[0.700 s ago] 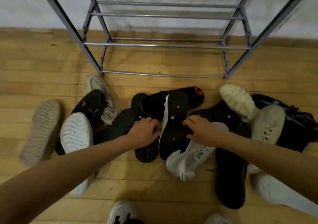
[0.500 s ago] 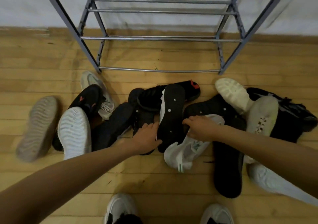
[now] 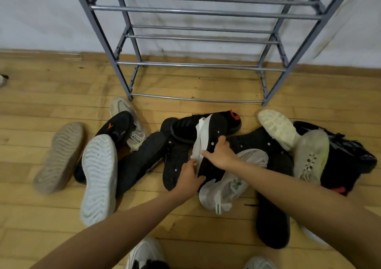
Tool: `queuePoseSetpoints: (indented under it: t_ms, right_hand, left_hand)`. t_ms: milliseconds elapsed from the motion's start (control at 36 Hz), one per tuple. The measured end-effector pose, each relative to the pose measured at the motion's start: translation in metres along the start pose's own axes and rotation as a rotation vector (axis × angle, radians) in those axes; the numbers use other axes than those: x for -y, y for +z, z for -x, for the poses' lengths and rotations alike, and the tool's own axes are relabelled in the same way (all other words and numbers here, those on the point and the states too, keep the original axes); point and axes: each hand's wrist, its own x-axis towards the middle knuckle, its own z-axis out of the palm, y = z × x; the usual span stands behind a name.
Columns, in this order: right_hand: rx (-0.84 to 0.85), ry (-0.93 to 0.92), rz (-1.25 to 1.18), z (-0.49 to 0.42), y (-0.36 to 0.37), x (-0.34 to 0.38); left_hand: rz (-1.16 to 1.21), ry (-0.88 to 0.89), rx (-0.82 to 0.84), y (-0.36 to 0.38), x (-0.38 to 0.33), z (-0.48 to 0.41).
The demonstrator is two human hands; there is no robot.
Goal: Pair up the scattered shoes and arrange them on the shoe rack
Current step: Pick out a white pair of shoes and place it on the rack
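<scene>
Grips white sneaker w/ flat black sole (image 3: 216, 128) mid-length w/ R hand (image 3: 221, 155); pinches its near end w/ L hand (image 3: 188, 179).

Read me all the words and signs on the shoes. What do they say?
"...ORE", perhaps: black capitals on the white heel tab of the pale grey shoe; the first letters are too blurred.
Orange mark on the black shoe beside it: a shape, no letters.
Green logo on the white shoe: too blurred to read.
The black-soled shoe that the left hand and right hand grip: no words visible.
</scene>
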Motion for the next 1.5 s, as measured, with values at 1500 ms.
queuePoseSetpoints:
  t_ms: [1500]
  right_hand:
    - [-0.199, -0.334, 0.151, -0.017, -0.013, 0.002]
  left_hand:
    - [-0.573, 0.551, -0.495, -0.113, 0.000, -0.044]
